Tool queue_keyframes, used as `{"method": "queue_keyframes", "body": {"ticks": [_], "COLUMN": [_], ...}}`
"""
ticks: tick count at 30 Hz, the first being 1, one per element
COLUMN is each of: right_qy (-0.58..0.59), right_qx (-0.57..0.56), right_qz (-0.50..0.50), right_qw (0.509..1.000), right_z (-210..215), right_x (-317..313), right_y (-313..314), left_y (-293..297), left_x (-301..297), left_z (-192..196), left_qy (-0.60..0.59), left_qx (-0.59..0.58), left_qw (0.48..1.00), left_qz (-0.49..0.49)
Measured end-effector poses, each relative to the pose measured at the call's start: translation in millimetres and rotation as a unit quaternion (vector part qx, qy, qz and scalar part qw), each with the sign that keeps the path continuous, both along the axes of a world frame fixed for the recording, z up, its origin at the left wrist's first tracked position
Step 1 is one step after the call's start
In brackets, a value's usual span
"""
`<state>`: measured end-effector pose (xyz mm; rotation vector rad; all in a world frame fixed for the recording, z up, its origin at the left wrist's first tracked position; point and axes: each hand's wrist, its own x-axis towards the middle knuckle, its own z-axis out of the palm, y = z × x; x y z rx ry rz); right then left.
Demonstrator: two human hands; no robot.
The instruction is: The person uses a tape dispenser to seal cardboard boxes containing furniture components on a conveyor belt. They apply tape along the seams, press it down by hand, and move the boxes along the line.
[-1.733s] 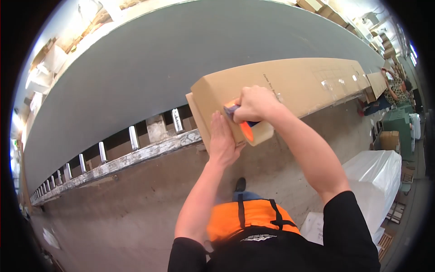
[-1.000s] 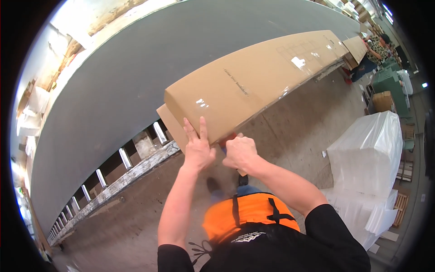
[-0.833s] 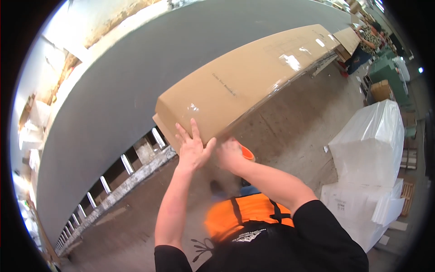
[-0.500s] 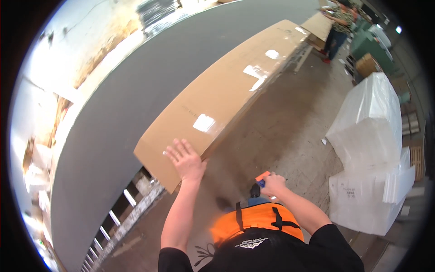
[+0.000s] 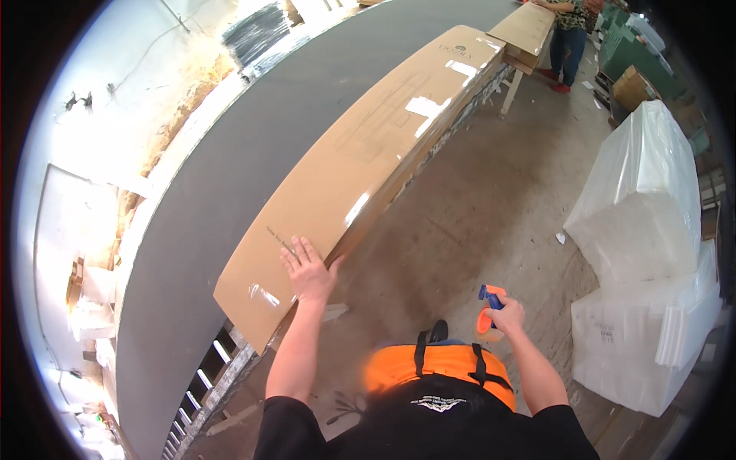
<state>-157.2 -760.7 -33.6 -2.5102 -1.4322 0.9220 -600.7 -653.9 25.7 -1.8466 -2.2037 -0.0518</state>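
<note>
A long brown cardboard box (image 5: 349,165) lies along the edge of a grey tabletop (image 5: 192,207). Strips of shiny clear tape (image 5: 428,106) cross its near-side edge at several spots. My left hand (image 5: 310,276) rests flat on the box top close to its near end, fingers stretched out and the thumb by the edge. Out over the floor to the right, my right hand (image 5: 509,315) is closed round the handle of an orange and blue tape dispenser (image 5: 494,300), held apart from the box.
Beyond the box's far end, a person (image 5: 569,42) stands at another brown box (image 5: 525,29). Large white foam-wrapped bundles (image 5: 636,192) stand on the floor (image 5: 452,222) at right. A metal frame with bars (image 5: 205,379) shows below the table's near edge. I wear an orange waist pouch (image 5: 445,368).
My right hand has swung outward to the right with the tape dispenser, which shows more fully. My left hand stays flat on the box but lies further from its near end.
</note>
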Motion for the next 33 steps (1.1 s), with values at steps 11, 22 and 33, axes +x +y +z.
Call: {"method": "queue_keyframes", "body": {"ticks": [11, 22, 33], "right_qy": [0.165, 0.348, 0.319], "right_qx": [0.091, 0.208, 0.281], "right_qz": [-0.062, 0.151, 0.401], "right_qw": [0.98, 0.902, 0.811], "right_z": [-2.8, 70.1, 144.3], "right_x": [29.2, -20.9, -158.9], "right_y": [97.4, 245.1, 302.8], "left_y": [-9.9, 40.0, 47.1], "left_x": [-21.6, 16.0, 19.6], "left_z": [-14.1, 51.0, 16.1], "left_qy": [0.007, -0.098, -0.072], "left_qx": [0.026, -0.166, -0.131], "left_qw": [1.0, 0.981, 0.989], "left_qz": [-0.017, -0.009, -0.02]}}
